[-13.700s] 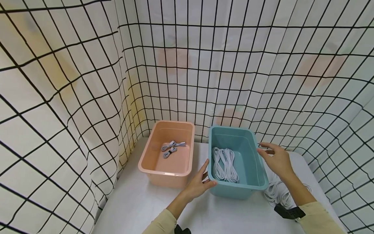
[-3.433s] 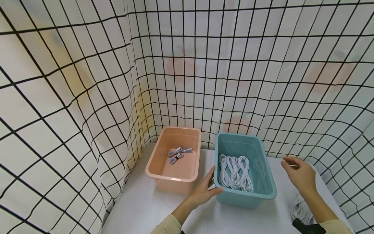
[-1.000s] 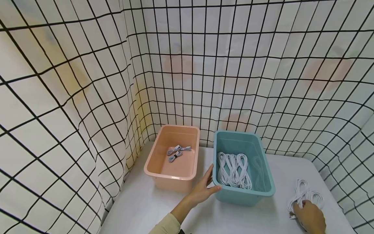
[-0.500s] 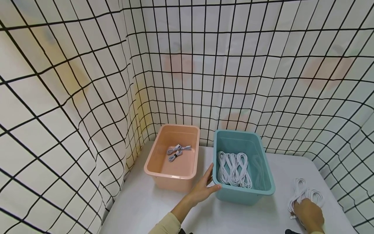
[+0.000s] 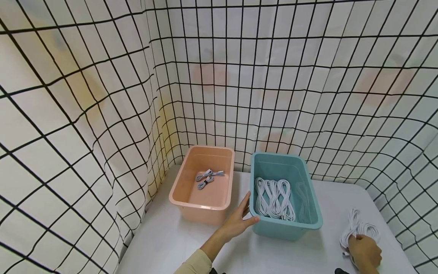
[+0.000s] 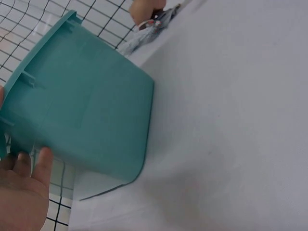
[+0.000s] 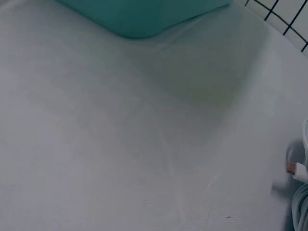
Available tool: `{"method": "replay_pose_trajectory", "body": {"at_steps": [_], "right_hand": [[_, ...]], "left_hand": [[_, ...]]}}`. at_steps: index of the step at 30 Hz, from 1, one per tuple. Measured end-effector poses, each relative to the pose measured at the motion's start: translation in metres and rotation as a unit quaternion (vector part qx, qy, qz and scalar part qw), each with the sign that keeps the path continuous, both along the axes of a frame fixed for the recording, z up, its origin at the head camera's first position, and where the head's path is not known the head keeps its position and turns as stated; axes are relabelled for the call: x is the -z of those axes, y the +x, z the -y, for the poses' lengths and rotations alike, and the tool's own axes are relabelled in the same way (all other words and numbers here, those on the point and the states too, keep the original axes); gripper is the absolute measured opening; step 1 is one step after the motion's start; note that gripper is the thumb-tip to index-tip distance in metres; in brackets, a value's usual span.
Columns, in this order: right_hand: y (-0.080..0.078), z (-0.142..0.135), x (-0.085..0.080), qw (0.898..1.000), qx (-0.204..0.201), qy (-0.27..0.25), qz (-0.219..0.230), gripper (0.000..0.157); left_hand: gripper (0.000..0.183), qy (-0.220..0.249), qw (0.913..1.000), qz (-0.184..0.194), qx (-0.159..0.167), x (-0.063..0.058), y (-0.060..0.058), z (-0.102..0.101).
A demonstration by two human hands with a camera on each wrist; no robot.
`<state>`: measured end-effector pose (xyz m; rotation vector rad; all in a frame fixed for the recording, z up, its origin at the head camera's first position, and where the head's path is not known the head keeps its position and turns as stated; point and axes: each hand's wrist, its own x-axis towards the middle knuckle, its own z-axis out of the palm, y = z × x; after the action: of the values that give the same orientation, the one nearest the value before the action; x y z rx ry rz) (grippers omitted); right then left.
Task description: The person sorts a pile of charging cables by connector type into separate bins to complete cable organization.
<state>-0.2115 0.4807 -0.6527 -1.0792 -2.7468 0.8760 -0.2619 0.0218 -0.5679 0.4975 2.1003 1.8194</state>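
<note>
My left hand [image 5: 234, 224] lies against the near left corner of a teal bin [image 5: 287, 230], thumb at the front rim and fingers along its left side. White coiled cables [image 5: 275, 199] lie side by side inside the bin, toward its left. At the right of the table, my right hand [image 5: 365, 251] pinches a bundled white cable [image 5: 349, 231]. Another coil of white cable [image 5: 370, 229] lies right beside it. In the right wrist view, a cable connector [image 7: 299, 171] shows at the right edge, and the right hand is out of frame.
A peach bin [image 5: 205, 215] stands left of the teal one, with small grey bundled cables [image 5: 205, 182] on its floor. Black netting [image 5: 239, 87] over pale cloth encloses the back and sides of the white table [image 5: 164, 243].
Since the earliest frame, one more cable coil lies in the teal bin and fewer on the table. My right hand went from the bin's rim to the cables; the bundle lately shifted slightly right.
</note>
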Motion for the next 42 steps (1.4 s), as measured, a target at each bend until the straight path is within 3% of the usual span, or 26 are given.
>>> {"method": "replay_pose_trajectory", "body": {"at_steps": [8,15,24,29,42], "right_hand": [[-0.001,0.003,-0.008,0.997,0.033,-0.048,-0.052,0.039],[-0.005,0.006,-0.024,0.993,0.022,-0.049,-0.103,0.037],[-0.01,0.005,-0.042,0.991,0.022,-0.035,-0.13,0.038],[-0.014,0.0,-0.056,0.989,0.027,-0.053,-0.138,0.04],[-0.021,0.003,-0.093,0.987,-0.016,-0.007,-0.157,0.043]], "left_hand": [[0.091,0.003,1.0,0.002,-0.002,-0.001,-0.001,0.001],[0.091,0.002,1.0,0.006,-0.002,-0.001,-0.002,0.001],[0.091,-0.002,1.0,-0.001,0.006,-0.002,-0.003,-0.002],[0.092,0.002,0.9999,0.005,0.011,0.0,-0.001,-0.002],[0.093,0.005,0.9999,0.003,0.009,0.0,-0.001,0.001]]}}
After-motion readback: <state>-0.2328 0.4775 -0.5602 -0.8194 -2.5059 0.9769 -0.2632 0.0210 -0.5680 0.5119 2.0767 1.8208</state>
